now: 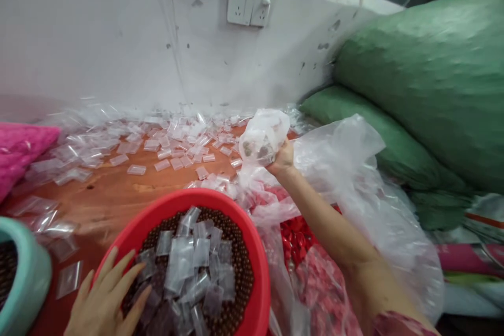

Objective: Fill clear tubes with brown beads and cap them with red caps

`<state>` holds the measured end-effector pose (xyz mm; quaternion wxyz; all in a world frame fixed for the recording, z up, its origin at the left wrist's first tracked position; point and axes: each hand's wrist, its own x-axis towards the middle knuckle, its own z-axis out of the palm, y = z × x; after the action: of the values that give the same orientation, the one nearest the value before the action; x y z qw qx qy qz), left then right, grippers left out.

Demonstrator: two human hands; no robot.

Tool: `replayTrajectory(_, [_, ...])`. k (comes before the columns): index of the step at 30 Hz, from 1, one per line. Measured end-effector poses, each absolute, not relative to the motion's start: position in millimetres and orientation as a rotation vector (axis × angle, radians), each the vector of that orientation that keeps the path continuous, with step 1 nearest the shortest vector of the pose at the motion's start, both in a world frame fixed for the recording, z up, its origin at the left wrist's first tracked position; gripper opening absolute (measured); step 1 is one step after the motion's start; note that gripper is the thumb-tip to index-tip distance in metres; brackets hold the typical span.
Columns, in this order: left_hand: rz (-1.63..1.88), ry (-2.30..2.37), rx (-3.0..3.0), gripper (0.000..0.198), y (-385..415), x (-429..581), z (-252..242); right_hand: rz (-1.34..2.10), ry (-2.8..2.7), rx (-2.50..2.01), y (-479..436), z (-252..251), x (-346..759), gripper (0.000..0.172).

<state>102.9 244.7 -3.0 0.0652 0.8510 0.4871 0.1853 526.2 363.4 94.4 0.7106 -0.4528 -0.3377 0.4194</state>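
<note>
Clearly, the two hands are kept well apart. By the right hand (281,157), at the end of an outstretched arm, a bunched translucent bag (263,134) is gripped, with the fingers curled around its right side. The bag is held up above the far side of the table, beyond the rim of the red basin (258,257) and to its right. Something greyish is seen through its film, though what is enclosed cannot be made out for certain.

The left hand (104,296) is placed at the left rim of the red basin, palm down, with the fingers loosely spread and nothing grasped between them. Its fingertips are reached over the rim towards the contents; whether any are touched cannot be told. Inside the basin, a bed of brown beads (246,273) is partly covered by a heap of small clear plastic pieces (183,265).

Under the right forearm, red items (298,236) are surrounded by a large clear plastic sheet (354,168). More clear pieces (185,152) are strewn over the reddish-brown table (98,189) towards the wall. At the left, a teal container (33,278) and a bright pink bag (23,152) are partly cut off by the frame edge. On the right, green sacks (429,73) are stacked.
</note>
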Motion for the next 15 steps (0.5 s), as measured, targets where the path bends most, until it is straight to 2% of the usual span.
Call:
replayTrajectory(4, [0.832, 1.4, 2.679, 0.034, 229.4, 125.8, 27.2, 0.952, -0.824, -0.945, 316.3, 99.7, 503.2, 0.049])
replayTrajectory(9, [0.997, 1.064, 2.467, 0.03, 157.1, 179.0, 66.0, 0.949, -0.91, -0.918, 243.6, 103.9, 474.6, 0.049])
replayTrajectory(15, [0.736, 0.767, 1.414, 0.069, 81.9, 250.1, 73.3, 0.91, -1.102, -1.049, 123.6, 95.2, 458.9, 0.03])
